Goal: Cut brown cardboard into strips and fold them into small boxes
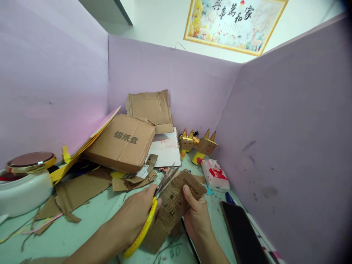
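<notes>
Both our hands are over the surface [96, 231], near us: the fingers of our left hand [137, 214] curl around yellow-handled scissors [148, 223], and those of our right hand [198, 216] grip a brown cardboard piece [173, 207] just to their right. Beyond, a printed box [123, 143] lies left, two horned figures [206, 146] right.

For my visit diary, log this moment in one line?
left hand: holding scissors; right hand: holding cardboard; blades: at cardboard's edge
</notes>
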Demonstrator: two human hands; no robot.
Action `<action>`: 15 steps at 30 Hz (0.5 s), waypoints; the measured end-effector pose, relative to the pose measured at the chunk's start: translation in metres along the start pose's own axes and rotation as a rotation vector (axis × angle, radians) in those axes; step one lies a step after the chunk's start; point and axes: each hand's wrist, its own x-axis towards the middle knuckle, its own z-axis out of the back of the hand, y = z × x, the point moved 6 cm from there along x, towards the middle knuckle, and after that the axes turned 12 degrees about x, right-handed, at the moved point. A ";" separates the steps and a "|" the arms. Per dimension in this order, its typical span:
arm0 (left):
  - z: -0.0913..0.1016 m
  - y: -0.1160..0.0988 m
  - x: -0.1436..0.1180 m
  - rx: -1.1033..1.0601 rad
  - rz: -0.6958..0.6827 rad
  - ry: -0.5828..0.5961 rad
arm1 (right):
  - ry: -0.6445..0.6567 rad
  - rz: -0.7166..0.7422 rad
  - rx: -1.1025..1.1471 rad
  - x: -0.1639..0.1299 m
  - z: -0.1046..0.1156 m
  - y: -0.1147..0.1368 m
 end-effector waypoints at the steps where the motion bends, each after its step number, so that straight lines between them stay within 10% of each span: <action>1: -0.004 -0.001 0.000 0.023 0.002 0.020 | -0.006 0.001 0.003 -0.001 0.000 -0.002; 15: -0.020 -0.007 0.006 0.409 -0.016 -0.080 | 0.034 -0.105 0.076 -0.009 -0.004 -0.010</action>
